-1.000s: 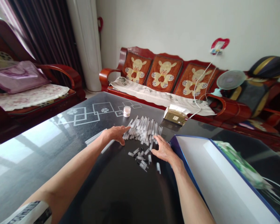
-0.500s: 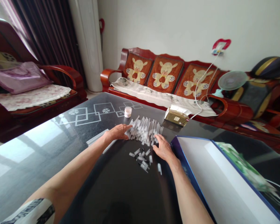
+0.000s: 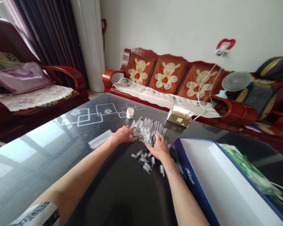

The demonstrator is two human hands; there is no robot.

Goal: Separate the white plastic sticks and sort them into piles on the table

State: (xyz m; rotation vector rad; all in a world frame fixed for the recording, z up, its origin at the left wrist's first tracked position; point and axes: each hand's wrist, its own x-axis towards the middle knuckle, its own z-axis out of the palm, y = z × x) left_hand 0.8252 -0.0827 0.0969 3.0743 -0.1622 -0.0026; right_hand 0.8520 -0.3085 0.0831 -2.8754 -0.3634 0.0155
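A pile of translucent white tubes (image 3: 148,128), resembling pen barrels, lies on the dark glossy table between my hands. At the pile's left edge is my left hand (image 3: 123,135), thumb and fingers apart, fingertips against the tubes. My right hand (image 3: 159,148) reaches the near right edge, fingers spread and partly over the tubes. Neither hand grips anything I can see. Small clear caps with clips (image 3: 146,167) and little black pieces lie loose just below the pile. Beside my left wrist, thin whitish sticks (image 3: 100,139) are bundled side by side, partly covered by my forearm.
A blue box with a white inside (image 3: 202,163) stands right of my right arm, dark slim sticks (image 3: 176,157) along its left side. Behind the pile are a small round tub (image 3: 130,113) and a tissue box (image 3: 180,116). A green-and-white package (image 3: 245,166) lies far right.
My right hand has moved left and inward, over the near edge of the pile. My left hand stays at the left edge. The view has shifted slightly.
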